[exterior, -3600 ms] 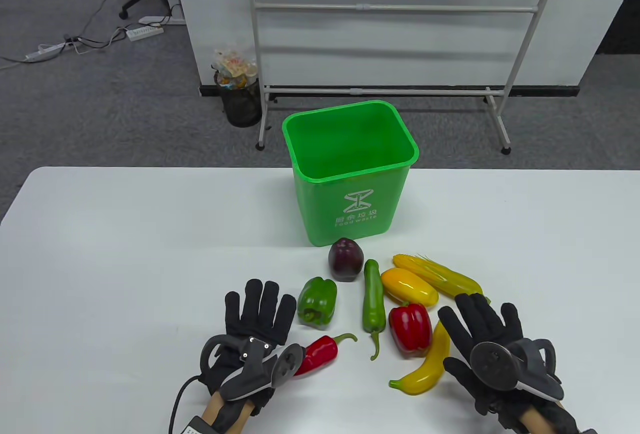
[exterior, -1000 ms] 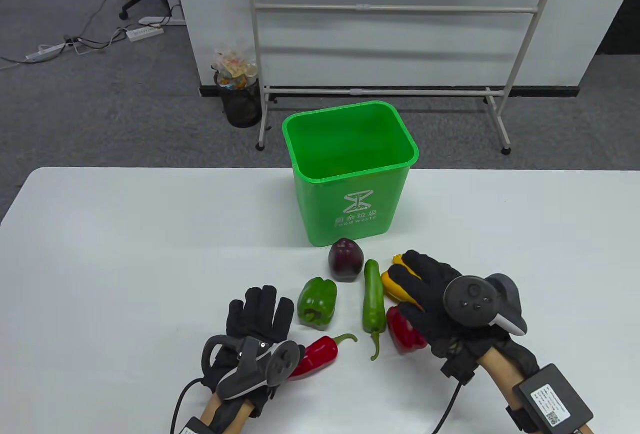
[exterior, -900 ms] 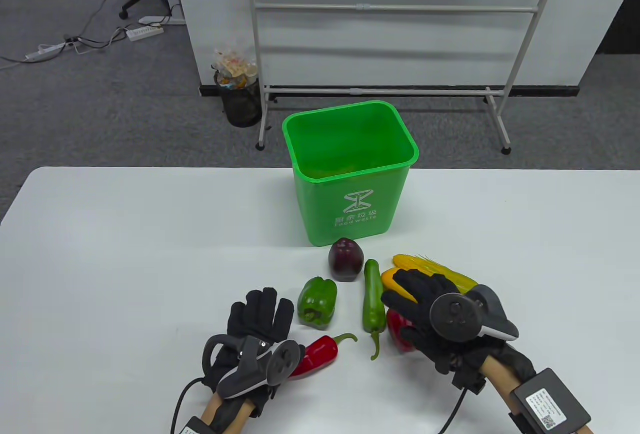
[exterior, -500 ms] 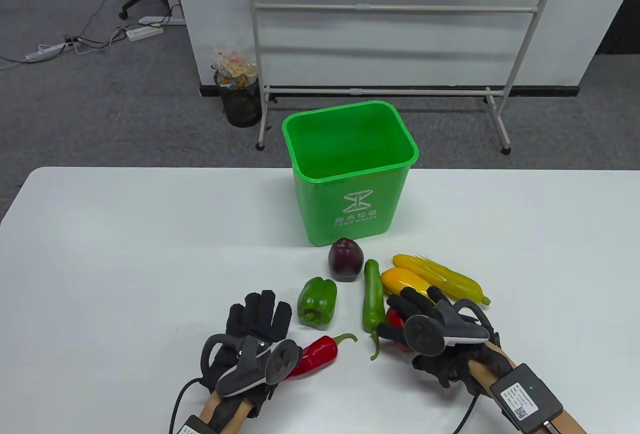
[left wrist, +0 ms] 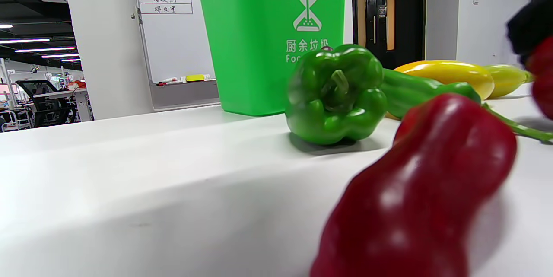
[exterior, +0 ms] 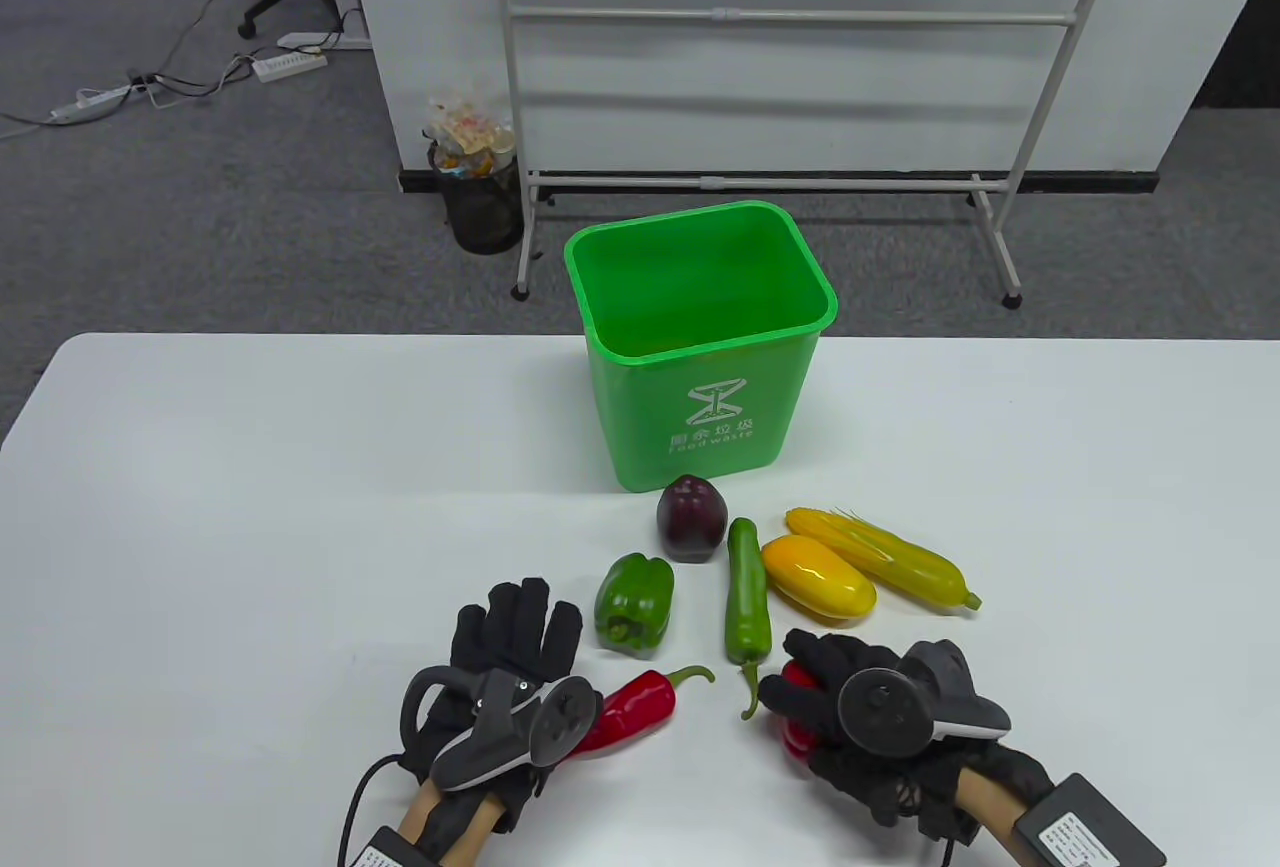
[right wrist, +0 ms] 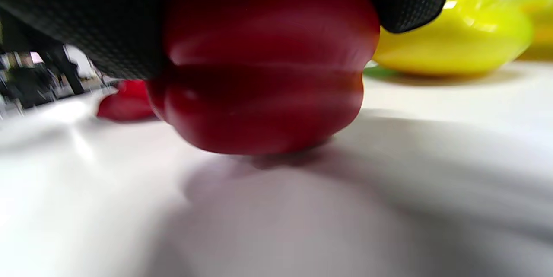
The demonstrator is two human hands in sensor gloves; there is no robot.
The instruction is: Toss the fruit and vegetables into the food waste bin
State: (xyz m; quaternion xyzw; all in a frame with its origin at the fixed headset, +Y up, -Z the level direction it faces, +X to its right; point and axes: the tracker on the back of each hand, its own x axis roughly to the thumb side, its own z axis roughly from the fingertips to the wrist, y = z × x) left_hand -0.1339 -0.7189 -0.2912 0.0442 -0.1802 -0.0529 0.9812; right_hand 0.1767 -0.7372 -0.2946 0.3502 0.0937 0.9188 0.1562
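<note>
On the left we are seeing our left hand (exterior: 505,667) lying flat on the white table (exterior: 250,527), palm down, with the fingers stretched out and holding nothing. Just beside it, partly hiding under its tracker, the red chili (exterior: 640,702) is lying with its green stem pointing to the right; in the left wrist view this chili (left wrist: 414,190) is filling the near right corner, blurred. A little further from us the green bell pepper (exterior: 634,603) is resting on its side, and in the left wrist view we are looking at its stem end (left wrist: 337,93). Behind it the green food waste bin (exterior: 700,347) is standing upright in the middle of the table, its mouth open to the top. The dark purple onion (exterior: 690,518) is sitting just in front of the bin, and the long green chili (exterior: 746,597) is lying to its right. Near that chili's stem, our right hand (exterior: 860,717) is closing its fingers over the red bell pepper (exterior: 795,707); in the right wrist view the pepper (right wrist: 263,69) is touching the table under the black glove. Beyond the hand, the yellow mango (exterior: 818,576) and the corn cob (exterior: 880,557) are lying side by side, touching each other.
</note>
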